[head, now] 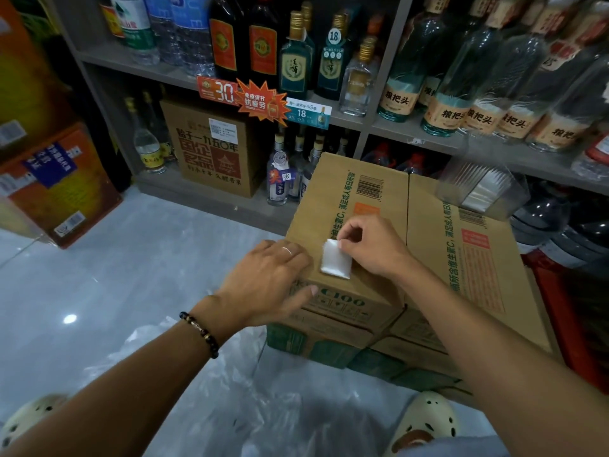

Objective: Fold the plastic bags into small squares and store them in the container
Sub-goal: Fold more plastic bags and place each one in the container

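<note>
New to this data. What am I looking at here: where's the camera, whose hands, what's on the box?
There is no robot here. One wide-angle camera sits on a person's head and looks forward and down, so both arms reach in from the bottom edge. The work surface is a cardboard box standing on a shop floor in front of shelves of bottles. On it lies a small white square, a folded plastic bag. The right hand pinches the bag's top corner. The left hand rests flat on the box edge beside it, holding nothing. A clear container sits at the box's far right. Loose plastic bags lie on the floor.
</note>
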The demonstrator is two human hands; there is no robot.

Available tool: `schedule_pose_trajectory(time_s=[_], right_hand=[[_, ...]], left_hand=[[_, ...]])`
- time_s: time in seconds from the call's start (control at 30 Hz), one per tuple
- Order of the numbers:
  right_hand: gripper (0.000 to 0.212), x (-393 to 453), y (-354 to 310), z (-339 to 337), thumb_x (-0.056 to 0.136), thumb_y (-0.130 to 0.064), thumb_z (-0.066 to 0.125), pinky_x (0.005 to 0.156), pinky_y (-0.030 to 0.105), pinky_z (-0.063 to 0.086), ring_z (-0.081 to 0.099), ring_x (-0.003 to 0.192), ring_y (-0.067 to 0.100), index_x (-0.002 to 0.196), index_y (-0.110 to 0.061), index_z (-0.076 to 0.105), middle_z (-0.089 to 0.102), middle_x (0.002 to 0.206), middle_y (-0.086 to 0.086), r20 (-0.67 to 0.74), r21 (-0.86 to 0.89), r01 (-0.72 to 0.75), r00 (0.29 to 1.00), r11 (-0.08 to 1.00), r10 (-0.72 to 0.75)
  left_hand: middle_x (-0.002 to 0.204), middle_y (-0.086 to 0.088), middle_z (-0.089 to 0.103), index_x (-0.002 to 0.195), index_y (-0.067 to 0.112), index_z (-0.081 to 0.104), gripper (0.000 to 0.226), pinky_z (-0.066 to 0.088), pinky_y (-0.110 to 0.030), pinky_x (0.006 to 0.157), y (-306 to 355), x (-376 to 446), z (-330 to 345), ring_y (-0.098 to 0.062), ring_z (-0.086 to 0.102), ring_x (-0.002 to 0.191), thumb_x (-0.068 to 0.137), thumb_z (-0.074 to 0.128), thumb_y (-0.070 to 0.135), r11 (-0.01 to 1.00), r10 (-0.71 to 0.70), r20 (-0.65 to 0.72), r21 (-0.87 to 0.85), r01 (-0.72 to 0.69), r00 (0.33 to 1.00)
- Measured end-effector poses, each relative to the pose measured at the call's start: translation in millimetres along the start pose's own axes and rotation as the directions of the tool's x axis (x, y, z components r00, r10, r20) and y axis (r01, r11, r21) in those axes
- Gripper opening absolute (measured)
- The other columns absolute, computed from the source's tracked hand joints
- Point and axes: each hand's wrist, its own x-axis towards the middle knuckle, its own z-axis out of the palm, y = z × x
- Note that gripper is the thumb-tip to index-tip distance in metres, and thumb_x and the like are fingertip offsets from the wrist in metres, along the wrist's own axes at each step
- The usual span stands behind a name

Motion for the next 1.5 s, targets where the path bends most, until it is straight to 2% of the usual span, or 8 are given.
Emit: schedule_pose_trajectory(time_s=[0.07,0.27,0.43,0.5,0.57,0.87,1.37,1.5], right_hand=[[0.012,-5.6,0.9,1.9,0.083,-0.007,0.071,0.072,0.029,0.051,0.061,0.078,0.009,0.078,-0.018,0.072,0.067,0.08,-0.008,-0.031,-0.021,-0.021,0.999,1.0,0.02],[0.011,-21.5,0.6,5.9,0.084,-0.013,0.071,0.074,0.035,0.056,0.064,0.076,0.009,0.076,-0.02,0.071,0.069,0.078,-0.008,-0.046,-0.027,-0.042,0.998,0.999,0.041],[0.027,-33.7,3.4,2.6,0.101,-0.025,0.049,0.095,0.035,0.046,0.055,0.112,0.016,0.121,-0.018,0.065,0.063,0.118,-0.003,0.019,-0.186,0.163,0.987,0.969,-0.162],[0.048,-40.7,9.1,4.7,0.105,-0.036,0.036,0.115,0.037,0.028,0.032,0.143,0.018,0.149,-0.015,0.039,0.039,0.155,0.002,0.199,-0.367,0.296,0.951,0.882,-0.236],[0.063,-45.8,16.0,10.6,0.105,-0.047,0.025,0.122,0.036,0.006,0.002,0.152,0.013,0.158,-0.016,0.01,0.004,0.166,0.0,0.35,-0.448,0.345,0.917,0.825,-0.194],[0.094,-45.3,31.5,24.3,0.084,-0.073,0.009,0.122,0.03,-0.009,-0.02,0.148,0.008,0.157,-0.016,-0.009,-0.019,0.163,-0.002,0.384,-0.459,0.353,0.906,0.815,-0.176],[0.086,-47.2,22.6,20.3,0.099,-0.059,0.036,0.116,0.026,-0.012,-0.017,0.149,0.009,0.157,-0.015,-0.009,-0.018,0.164,0.001,0.389,-0.457,0.345,0.906,0.82,-0.165],[0.088,-49.6,18.1,20.9,0.098,-0.058,0.039,0.116,0.026,-0.012,-0.015,0.15,0.011,0.157,-0.013,-0.008,-0.018,0.164,0.002,0.379,-0.456,0.324,0.913,0.829,-0.149]], left_hand=[[0.104,-0.004,0.065,0.106,0.014,0.062,0.043,0.052,-0.038,0.08,7.5,-1.4,4.9,-0.024,0.062,0.091,0.089,0.043,0.048,0.999,-0.037,-0.096,-0.01,0.037,0.995],[0.124,-0.009,0.062,0.125,0.012,0.059,0.053,0.049,-0.039,0.09,21.8,-3.1,22.6,-0.026,0.059,0.109,0.093,0.038,0.049,0.997,-0.051,-0.088,0.055,0.056,0.995],[0.125,-0.008,0.061,0.124,0.013,0.06,0.052,0.046,-0.04,0.093,17.0,-7.5,24.0,-0.025,0.056,0.116,0.093,0.04,0.049,0.993,-0.051,-0.054,0.106,0.056,0.997],[0.125,-0.008,0.061,0.123,0.012,0.06,0.052,0.047,-0.041,0.093,17.2,-7.9,23.1,-0.026,0.056,0.116,0.093,0.04,0.049,0.992,-0.048,-0.05,0.11,0.053,0.998],[0.125,-0.009,0.06,0.124,0.011,0.06,0.053,0.046,-0.042,0.095,17.8,-8.5,22.7,-0.026,0.054,0.118,0.093,0.04,0.049,0.993,-0.045,-0.047,0.109,0.05,0.998],[0.15,-0.011,0.044,0.145,0.006,0.044,0.071,0.022,-0.042,0.119,22.7,4.9,30.5,-0.022,0.034,0.143,0.096,0.029,0.056,0.999,0.007,0.002,0.034,-0.007,1.0],[0.137,-0.008,0.057,0.135,0.01,0.055,0.061,0.04,-0.042,0.108,4.1,-29.5,25.6,-0.023,0.051,0.13,0.089,0.045,0.049,0.994,0.066,-0.076,0.087,-0.059,0.995],[0.112,-0.002,0.069,0.113,0.014,0.069,0.044,0.049,-0.036,0.092,6.7,-38.9,13.4,-0.02,0.063,0.103,0.089,0.048,0.044,1.0,-0.002,-0.177,0.022,0.006,0.984]])
